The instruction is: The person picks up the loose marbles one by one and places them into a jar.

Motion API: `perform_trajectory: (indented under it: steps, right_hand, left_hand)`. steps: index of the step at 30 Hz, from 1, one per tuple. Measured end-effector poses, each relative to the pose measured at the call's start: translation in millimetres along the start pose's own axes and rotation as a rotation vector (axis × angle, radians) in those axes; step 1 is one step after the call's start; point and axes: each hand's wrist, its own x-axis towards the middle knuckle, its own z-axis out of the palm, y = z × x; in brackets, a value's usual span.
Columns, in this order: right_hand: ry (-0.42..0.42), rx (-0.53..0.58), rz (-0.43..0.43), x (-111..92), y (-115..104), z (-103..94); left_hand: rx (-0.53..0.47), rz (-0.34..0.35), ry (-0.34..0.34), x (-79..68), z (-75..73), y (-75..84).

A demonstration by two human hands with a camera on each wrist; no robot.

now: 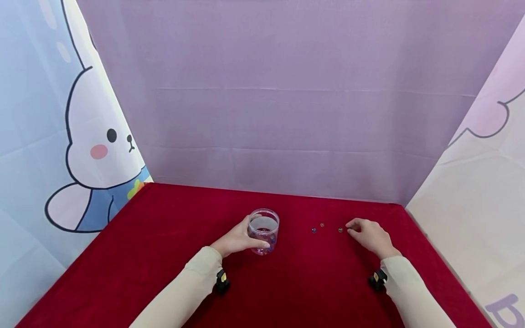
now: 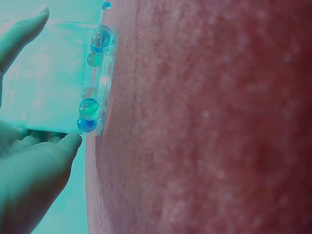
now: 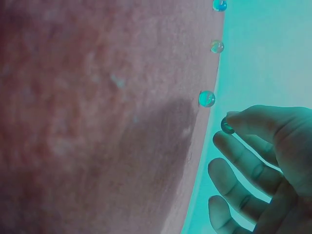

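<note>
My left hand [image 1: 238, 239] grips a clear plastic jar [image 1: 274, 228] around its side, thumb across the near wall. The jar stands upright with its mouth uncovered, and several glass marbles [image 2: 89, 108] lie at its bottom in the left wrist view. To the right, my right hand [image 1: 371, 237] pinches one marble [image 3: 227, 126] between thumb and index finger, just above the cloth. Its other fingers are loosely bent. Between jar and right hand, three marbles lie on the cloth: a bluish marble [image 1: 313, 230], a small marble [image 1: 321, 225] and a greenish marble [image 1: 340, 230], the last nearest my fingertips.
A red cloth [image 1: 295, 282] covers the table. Behind it rises a lilac fabric backdrop [image 1: 279, 114]. On the left hangs a blue cloth with a cartoon rabbit [image 1: 98, 132], on the right a pale printed cloth [image 1: 484, 196]. Both wrists wear small black devices.
</note>
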Motion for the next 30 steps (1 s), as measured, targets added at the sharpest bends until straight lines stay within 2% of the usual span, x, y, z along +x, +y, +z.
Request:
perform_trajectory:
  steps: [11, 20, 30]
  right_hand:
    - [0.057, 0.011, -0.039, -2.3, -14.0, -6.1]
    - [0.138, 0.043, -0.115, -2.8, -35.7, -11.7]
    - [0.171, 0.062, -0.16, -6.9, -59.4, -14.9]
  left_hand:
    - [-0.011, -0.006, -0.003, -0.8, -1.5, -1.1]
    - [-0.013, -0.002, -0.009, -0.4, -2.5, 1.3]
    - [-0.02, 0.014, -0.005, 1.2, -1.8, 1.0]
